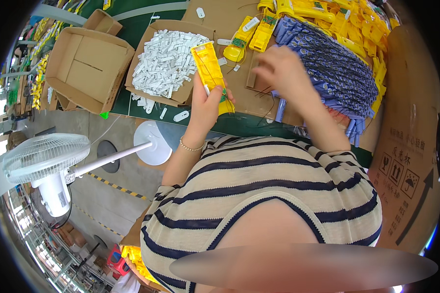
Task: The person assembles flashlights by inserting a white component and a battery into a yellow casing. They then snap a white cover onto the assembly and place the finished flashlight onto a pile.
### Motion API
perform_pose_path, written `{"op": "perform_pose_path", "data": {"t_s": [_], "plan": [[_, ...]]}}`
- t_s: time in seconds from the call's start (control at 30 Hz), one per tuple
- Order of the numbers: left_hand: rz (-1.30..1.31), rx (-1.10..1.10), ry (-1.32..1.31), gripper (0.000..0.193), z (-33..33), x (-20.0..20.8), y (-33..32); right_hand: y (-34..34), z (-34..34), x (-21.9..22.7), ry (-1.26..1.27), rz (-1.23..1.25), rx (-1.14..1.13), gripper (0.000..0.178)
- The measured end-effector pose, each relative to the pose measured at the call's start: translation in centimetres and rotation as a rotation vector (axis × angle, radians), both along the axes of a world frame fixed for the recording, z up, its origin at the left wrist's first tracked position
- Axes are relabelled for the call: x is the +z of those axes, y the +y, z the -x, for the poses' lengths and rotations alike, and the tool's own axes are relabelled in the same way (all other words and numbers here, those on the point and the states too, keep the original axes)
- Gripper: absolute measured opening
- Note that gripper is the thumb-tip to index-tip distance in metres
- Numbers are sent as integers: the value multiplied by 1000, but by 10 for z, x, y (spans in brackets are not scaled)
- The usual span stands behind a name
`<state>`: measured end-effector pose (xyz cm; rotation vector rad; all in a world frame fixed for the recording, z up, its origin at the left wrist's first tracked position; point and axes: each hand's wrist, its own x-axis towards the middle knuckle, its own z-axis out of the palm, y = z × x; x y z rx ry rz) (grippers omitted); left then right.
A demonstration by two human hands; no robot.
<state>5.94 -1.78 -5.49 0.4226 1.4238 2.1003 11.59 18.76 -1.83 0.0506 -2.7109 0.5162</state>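
Note:
My left hand [206, 103] is closed round a long yellow plastic housing [208, 62], its thumb pressed near the lower end. Thin dark wires run along the open inside of the housing, and a small green circuit board [223, 94] shows beside the thumb. Over the cardboard to the right, my right hand [281, 71] is raised with bent fingers, smeared by motion; whether anything is between them I cannot make out. Nearest to it lies a big pile of blue, wired cylinders that look like battery cells [322, 68]. One loose blue cylinder [280, 110] lies below that hand.
A cardboard box of small white plastic parts [166, 63] stands left of my hands, beside an open cardboard box [90, 68]. More yellow housings [264, 30] lie at the back. A tall carton [406, 127] borders the right. A white fan [46, 158] stands at left.

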Motion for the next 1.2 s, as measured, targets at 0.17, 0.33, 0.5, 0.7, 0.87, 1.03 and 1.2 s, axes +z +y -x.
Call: {"op": "perform_pose_path", "data": {"t_s": [0.17,0.33,0.5,0.7,0.87,1.03,1.2], "plan": [[-1,-38,-32,40,0,-7,2,46,-3,-18,-234,-518,-127,17],[1,-51,-36,44,1,-9,0,48,-6,-8,-177,-379,-83,23],[24,-17,18,34,1,-10,-1,16,-12,29,-75,571,118,33],[142,-101,232,45,-3,-1,13,-28,-6,23,-128,1123,-38,40],[234,-69,256,56,-7,0,14,-50,0,11,-65,1129,-78,35],[336,24,525,57,-7,5,12,-57,6,11,-70,1055,-65,36],[361,34,490,57,-6,11,11,-64,11,7,13,964,-106,36]]}}
